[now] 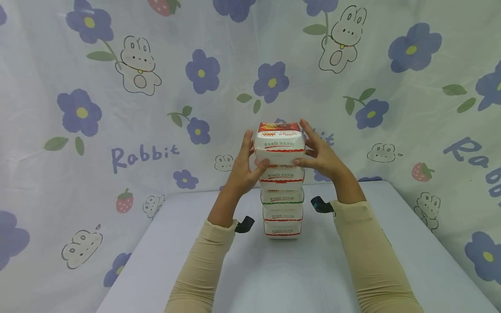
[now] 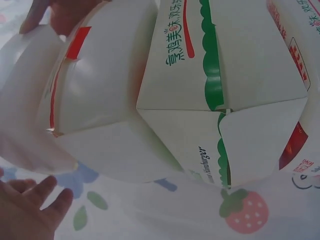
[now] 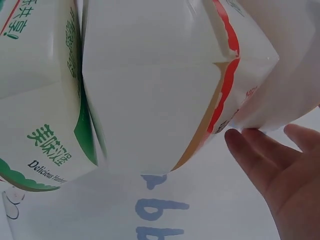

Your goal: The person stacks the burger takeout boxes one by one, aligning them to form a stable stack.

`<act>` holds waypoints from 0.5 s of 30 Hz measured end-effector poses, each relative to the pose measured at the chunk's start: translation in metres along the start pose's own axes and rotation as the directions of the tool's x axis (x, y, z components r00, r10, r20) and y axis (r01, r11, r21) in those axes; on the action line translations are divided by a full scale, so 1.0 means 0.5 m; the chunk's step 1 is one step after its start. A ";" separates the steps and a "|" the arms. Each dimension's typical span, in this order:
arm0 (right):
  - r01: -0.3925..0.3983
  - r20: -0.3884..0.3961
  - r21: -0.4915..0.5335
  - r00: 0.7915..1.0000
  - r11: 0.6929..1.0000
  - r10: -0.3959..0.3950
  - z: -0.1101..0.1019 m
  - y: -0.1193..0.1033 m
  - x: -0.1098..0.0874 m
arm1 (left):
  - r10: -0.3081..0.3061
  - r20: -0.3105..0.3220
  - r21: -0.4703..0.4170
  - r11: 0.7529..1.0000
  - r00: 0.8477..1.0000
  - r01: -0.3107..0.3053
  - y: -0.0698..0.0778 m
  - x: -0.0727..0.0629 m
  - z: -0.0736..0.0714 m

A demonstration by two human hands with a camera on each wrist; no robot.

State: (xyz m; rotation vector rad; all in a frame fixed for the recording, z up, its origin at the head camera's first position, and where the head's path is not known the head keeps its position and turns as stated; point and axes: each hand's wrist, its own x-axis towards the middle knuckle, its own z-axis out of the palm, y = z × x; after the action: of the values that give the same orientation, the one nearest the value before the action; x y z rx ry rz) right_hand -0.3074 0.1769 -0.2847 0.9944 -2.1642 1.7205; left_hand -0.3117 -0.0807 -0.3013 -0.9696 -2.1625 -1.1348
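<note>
A tower of white paper burger boxes stands upright on the table. Both hands hold the top burger box [image 1: 279, 145], which has a red printed lid. The left hand [image 1: 244, 167] grips its left side and the right hand [image 1: 322, 156] its right side, thumbs on the front, fingers along the sides. Directly beneath sits a red-edged box [image 1: 281, 177], then a green-edged box [image 1: 282, 198], then red-edged ones [image 1: 282, 228]. In the left wrist view the green-edged box [image 2: 185, 80] fills the middle. Fingers of the right hand [image 3: 285, 170] touch the top box in the right wrist view.
The white table [image 1: 274, 278] reaches back to a curtain [image 1: 219, 108] printed with rabbits, flowers and strawberries. A black wrist camera [image 1: 245, 224] sticks out from the left sleeve, another black camera [image 1: 322, 204] from the right sleeve, both beside the stack.
</note>
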 end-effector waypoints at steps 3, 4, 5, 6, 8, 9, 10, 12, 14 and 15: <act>0.040 0.002 0.030 0.999 0.999 -0.040 0.001 0.000 0.004 | -0.061 -0.005 -0.001 0.998 0.998 0.061 0.001 -0.004 0.000; 0.046 0.004 0.037 0.999 0.998 -0.046 0.001 0.001 0.005 | -0.084 -0.001 -0.001 0.996 0.996 0.084 0.000 -0.005 0.000; 0.045 0.005 0.038 0.999 0.998 -0.045 0.001 0.002 0.005 | -0.103 0.005 -0.002 0.995 0.995 0.103 0.000 -0.007 0.001; 0.043 0.007 0.041 0.999 0.998 -0.043 0.001 0.003 0.005 | -0.120 0.012 -0.001 0.993 0.993 0.120 0.000 -0.008 0.001; 0.030 0.008 0.043 1.000 0.999 -0.030 0.001 0.005 0.004 | -0.140 0.025 -0.008 0.990 0.990 0.141 -0.001 -0.011 0.001; 0.024 0.010 0.045 1.000 0.999 -0.024 0.001 0.006 0.004 | -0.142 0.028 -0.012 0.990 0.989 0.142 -0.002 -0.012 0.002; 0.017 0.013 0.049 1.000 0.999 -0.018 0.001 0.007 0.004 | -0.141 0.029 -0.015 0.990 0.990 0.141 -0.004 -0.012 0.003; 0.006 0.019 0.058 1.000 0.998 -0.008 0.001 0.010 0.004 | -0.139 0.025 -0.016 0.990 0.990 0.139 -0.006 -0.014 0.004; -0.006 0.027 0.072 1.000 0.997 0.004 0.002 0.014 0.004 | -0.136 0.021 -0.016 0.991 0.991 0.136 -0.007 -0.016 0.005; -0.012 0.031 0.079 0.999 0.997 0.009 0.002 0.015 0.004 | -0.135 0.020 -0.014 0.991 0.991 0.136 -0.008 -0.018 0.006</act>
State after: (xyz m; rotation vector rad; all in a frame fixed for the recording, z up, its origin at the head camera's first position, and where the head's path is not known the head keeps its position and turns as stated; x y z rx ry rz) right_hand -0.3131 0.1757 -0.2898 1.0377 -2.1385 1.8209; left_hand -0.3095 -0.0829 -0.3109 -0.8536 -2.2666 -1.2116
